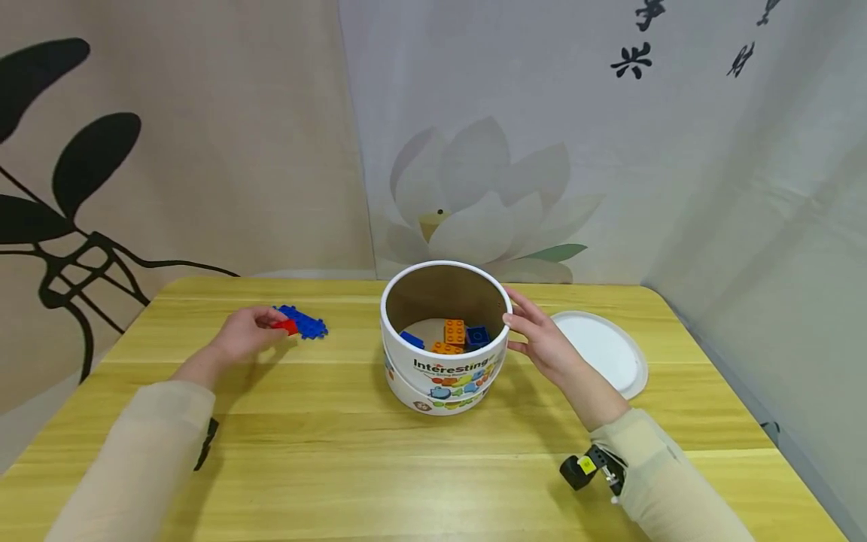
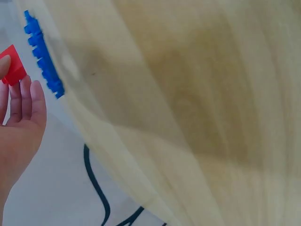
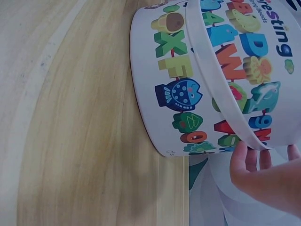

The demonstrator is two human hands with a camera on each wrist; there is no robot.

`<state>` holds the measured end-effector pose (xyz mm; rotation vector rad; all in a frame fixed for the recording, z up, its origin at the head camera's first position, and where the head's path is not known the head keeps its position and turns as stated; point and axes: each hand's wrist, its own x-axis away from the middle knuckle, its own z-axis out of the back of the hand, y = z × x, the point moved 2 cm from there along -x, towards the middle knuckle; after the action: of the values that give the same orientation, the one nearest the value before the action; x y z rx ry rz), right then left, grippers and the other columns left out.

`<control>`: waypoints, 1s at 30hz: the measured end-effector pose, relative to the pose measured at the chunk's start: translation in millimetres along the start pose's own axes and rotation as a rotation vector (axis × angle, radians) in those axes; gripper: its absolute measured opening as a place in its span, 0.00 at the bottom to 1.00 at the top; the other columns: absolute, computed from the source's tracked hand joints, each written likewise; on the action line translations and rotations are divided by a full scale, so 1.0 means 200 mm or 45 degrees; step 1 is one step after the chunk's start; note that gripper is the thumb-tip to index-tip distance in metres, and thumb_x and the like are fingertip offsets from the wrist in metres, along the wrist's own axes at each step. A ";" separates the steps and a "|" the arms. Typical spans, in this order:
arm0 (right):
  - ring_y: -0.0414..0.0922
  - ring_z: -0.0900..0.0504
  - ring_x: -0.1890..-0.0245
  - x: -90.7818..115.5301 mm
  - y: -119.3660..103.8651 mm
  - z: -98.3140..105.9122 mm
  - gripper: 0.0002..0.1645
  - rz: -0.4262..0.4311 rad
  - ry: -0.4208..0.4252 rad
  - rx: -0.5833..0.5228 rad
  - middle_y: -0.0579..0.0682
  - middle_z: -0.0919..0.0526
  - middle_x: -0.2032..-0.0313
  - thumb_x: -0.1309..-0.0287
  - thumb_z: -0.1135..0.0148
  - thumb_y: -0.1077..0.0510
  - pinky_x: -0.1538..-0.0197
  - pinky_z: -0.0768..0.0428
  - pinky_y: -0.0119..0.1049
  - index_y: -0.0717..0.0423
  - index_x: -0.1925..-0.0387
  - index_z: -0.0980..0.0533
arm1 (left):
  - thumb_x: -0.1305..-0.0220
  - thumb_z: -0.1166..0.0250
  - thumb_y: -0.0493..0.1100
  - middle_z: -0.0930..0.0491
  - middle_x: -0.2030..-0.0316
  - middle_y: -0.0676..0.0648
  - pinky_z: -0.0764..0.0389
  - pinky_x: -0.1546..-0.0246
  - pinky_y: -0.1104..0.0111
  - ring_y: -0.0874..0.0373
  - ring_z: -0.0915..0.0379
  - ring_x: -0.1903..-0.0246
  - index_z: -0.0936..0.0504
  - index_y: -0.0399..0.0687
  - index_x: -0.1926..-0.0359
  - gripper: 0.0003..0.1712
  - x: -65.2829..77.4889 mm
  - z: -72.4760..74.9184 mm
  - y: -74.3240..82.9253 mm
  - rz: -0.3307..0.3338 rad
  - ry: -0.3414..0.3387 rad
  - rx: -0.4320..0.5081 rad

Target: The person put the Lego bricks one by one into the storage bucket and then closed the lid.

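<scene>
On the table's left side, my left hand pinches a small red block between thumb and fingers. Just beyond it lies a blue strip of toothed pieces, seen edge-on in the left wrist view. A white lidless bucket printed with letters and animals stands upright near the middle. My right hand touches the bucket's right side near the rim with spread, fairly straight fingers. Inside the bucket are orange bricks, a dark blue brick and a blue piece.
A round white lid lies flat to the right of the bucket, partly behind the right forearm. The wooden table has its far edge close to a hanging printed cloth. A white band handle runs around the bucket's outside.
</scene>
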<state>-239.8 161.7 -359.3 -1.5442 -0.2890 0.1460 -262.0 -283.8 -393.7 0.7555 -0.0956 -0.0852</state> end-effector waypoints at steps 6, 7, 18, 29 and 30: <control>0.47 0.34 0.42 0.00 0.00 0.00 0.35 0.003 -0.001 0.010 0.62 0.45 0.32 0.34 0.54 0.59 0.51 0.26 0.35 0.51 0.28 0.51 | 0.37 0.39 0.42 0.24 0.56 0.34 0.27 0.61 0.69 0.47 0.29 0.57 0.26 0.30 0.49 0.21 0.01 0.05 0.07 -0.038 0.018 -0.013; 0.48 0.34 0.42 0.01 -0.01 0.00 0.35 0.002 0.000 0.009 0.62 0.45 0.32 0.34 0.54 0.58 0.51 0.26 0.35 0.50 0.28 0.51 | 0.37 0.39 0.42 0.24 0.55 0.35 0.27 0.62 0.69 0.47 0.29 0.57 0.26 0.31 0.49 0.21 0.01 0.05 0.08 -0.043 0.017 -0.017; 0.55 0.39 0.37 0.01 -0.01 0.00 0.34 -0.008 -0.001 0.020 0.61 0.47 0.31 0.33 0.56 0.59 0.49 0.27 0.37 0.50 0.28 0.52 | 0.38 0.39 0.43 0.24 0.56 0.38 0.27 0.63 0.71 0.49 0.29 0.58 0.26 0.33 0.49 0.21 0.00 0.14 0.22 -0.070 0.033 -0.031; 0.54 0.39 0.37 0.00 0.00 0.00 0.35 -0.009 0.001 0.011 0.60 0.47 0.30 0.33 0.55 0.58 0.50 0.27 0.36 0.50 0.28 0.52 | 0.37 0.39 0.47 0.25 0.57 0.40 0.28 0.61 0.67 0.50 0.30 0.59 0.25 0.37 0.50 0.20 -0.02 0.20 0.41 -0.126 0.026 -0.010; 0.54 0.39 0.37 0.00 0.00 0.00 0.35 -0.010 0.000 0.010 0.60 0.47 0.30 0.33 0.56 0.59 0.50 0.27 0.36 0.50 0.28 0.52 | 0.36 0.40 0.48 0.25 0.57 0.40 0.28 0.60 0.67 0.49 0.30 0.58 0.25 0.38 0.50 0.20 -0.02 0.20 0.43 -0.124 0.017 -0.009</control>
<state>-239.4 161.8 -358.9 -1.5353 -0.2939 0.1406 -267.0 -247.8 -306.0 0.7538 -0.0454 -0.1729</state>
